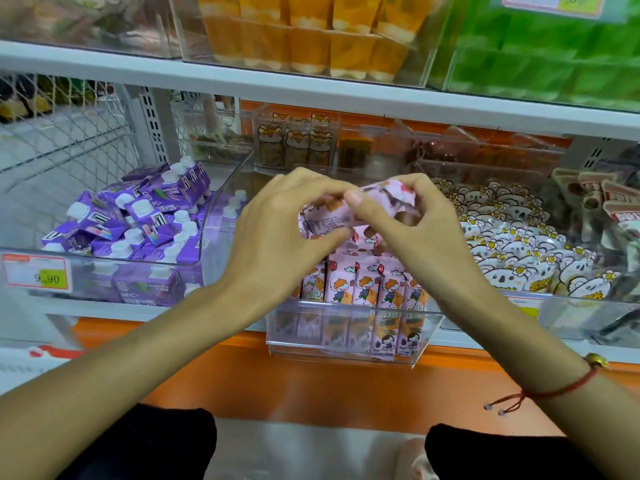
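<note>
White store shelves [311, 90] (orange trim below) stand beside a wire mesh panel [69, 140].

Pink packet [349, 211]: glossy plastic film, crinkly. Bin [349, 344]: clear smooth plastic.

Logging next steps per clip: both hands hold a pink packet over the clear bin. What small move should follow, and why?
Probably lower the pink packet upright into the clear bin: both the left hand and right hand pinch it just above the row of like packets standing there.
</note>
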A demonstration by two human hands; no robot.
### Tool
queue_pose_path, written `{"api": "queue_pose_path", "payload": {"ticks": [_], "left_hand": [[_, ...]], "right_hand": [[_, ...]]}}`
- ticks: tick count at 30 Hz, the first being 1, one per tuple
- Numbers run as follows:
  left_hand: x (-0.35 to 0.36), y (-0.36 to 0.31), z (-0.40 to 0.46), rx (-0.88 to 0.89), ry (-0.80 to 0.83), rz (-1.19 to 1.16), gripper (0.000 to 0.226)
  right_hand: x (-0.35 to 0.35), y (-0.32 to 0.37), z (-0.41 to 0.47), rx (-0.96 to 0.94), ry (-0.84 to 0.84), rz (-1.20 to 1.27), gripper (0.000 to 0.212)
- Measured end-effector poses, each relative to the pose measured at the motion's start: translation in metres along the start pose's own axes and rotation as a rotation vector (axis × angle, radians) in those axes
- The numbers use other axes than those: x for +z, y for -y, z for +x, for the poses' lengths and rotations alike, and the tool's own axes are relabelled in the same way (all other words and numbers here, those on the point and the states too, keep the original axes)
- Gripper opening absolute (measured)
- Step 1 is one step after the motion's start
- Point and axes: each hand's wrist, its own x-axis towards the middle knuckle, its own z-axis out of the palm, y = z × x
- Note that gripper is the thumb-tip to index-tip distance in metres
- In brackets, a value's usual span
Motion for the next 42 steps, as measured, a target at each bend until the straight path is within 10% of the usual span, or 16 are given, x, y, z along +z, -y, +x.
{"api": "queue_pose_path", "payload": {"ticks": [4, 10, 23, 28, 32, 42], "left_hand": [[0.002, -0.002, 0.0, 0.048, 0.047, 0.089, 0.045], [-0.001, 0.0, 0.001, -0.219, 0.201, -0.193, 0.026], [-0.001, 0.0, 0.001, -0.18, 0.285, -0.21, 0.039], [-0.022, 0.013, 0.011, -0.297, -0.034, -0.359, 0.031], [-0.034, 0.031, 0.004, -0.505, -0.224, -0.481, 0.03], [-0.044, 0.042, -0.006, -0.576, -0.213, -0.49, 0.027]], "right_hand": [[-0.014, -0.003, 0.01, 0.084, 0.071, 0.199, 0.025], [-0.025, -0.011, 0.013, 0.086, 0.194, 0.402, 0.056], [-0.027, -0.015, 0.009, -0.084, 0.261, 0.253, 0.055], [-0.018, -0.017, 0.016, -0.121, 0.203, -0.055, 0.048], [0.014, -0.016, 0.03, -0.192, 0.482, -0.499, 0.026], [0.056, -0.016, 0.05, -0.238, 0.668, -1.126, 0.07]]}}
